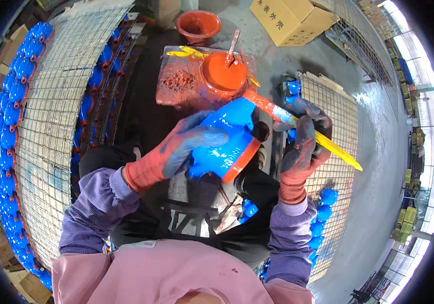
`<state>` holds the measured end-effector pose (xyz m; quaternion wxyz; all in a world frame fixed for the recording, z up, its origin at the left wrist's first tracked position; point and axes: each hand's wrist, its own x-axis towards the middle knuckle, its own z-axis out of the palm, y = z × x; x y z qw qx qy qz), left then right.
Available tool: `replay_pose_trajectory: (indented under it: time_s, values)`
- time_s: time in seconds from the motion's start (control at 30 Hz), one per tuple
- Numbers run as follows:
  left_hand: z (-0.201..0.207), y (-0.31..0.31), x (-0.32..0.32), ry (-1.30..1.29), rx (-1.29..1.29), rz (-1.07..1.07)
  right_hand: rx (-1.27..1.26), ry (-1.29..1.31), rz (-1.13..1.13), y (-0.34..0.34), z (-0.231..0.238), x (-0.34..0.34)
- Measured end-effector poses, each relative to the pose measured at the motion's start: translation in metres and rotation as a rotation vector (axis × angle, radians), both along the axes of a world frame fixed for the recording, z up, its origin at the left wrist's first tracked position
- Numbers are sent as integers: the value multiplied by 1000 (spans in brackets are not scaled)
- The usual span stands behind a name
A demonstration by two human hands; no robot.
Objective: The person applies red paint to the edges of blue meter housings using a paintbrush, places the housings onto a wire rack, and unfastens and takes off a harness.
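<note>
My left hand point(174, 149), in a red and dark work glove, is closed round a glossy blue housing point(224, 126) and holds it tilted above my lap. The housing has a band of red paint on its lower rim and a round opening at its right side. In my gloved right hand point(305, 134) is a paintbrush point(341, 151) with a yellow handle. Its red, paint-covered bristles touch or nearly touch the top end of the housing. Just beyond stands a bowl of red paint point(222, 76) with a stirring stick point(234, 43) in it.
The bowl rests on a paint-stained board point(169, 86) with yellow-handled brushes point(192, 51). A red basin point(198, 28) and a cardboard box point(285, 23) stand farther off. Mesh racks flank me: the left rack point(50, 131) beside many blue housings point(9, 126), the right rack point(336, 190) bearing several more.
</note>
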<state>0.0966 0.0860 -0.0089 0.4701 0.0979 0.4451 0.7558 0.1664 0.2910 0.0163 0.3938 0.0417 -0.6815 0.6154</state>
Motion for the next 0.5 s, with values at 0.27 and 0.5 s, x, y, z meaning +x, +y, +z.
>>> replay_pose_trajectory:
  time_s: [0.27,0.5]
  values:
    - [-13,-7,8,-681,553,-234,261,-36,-457,14,-38,-3]
    - [-12,-6,1,-812,734,-235,126,-129,-234,23,-68,-1]
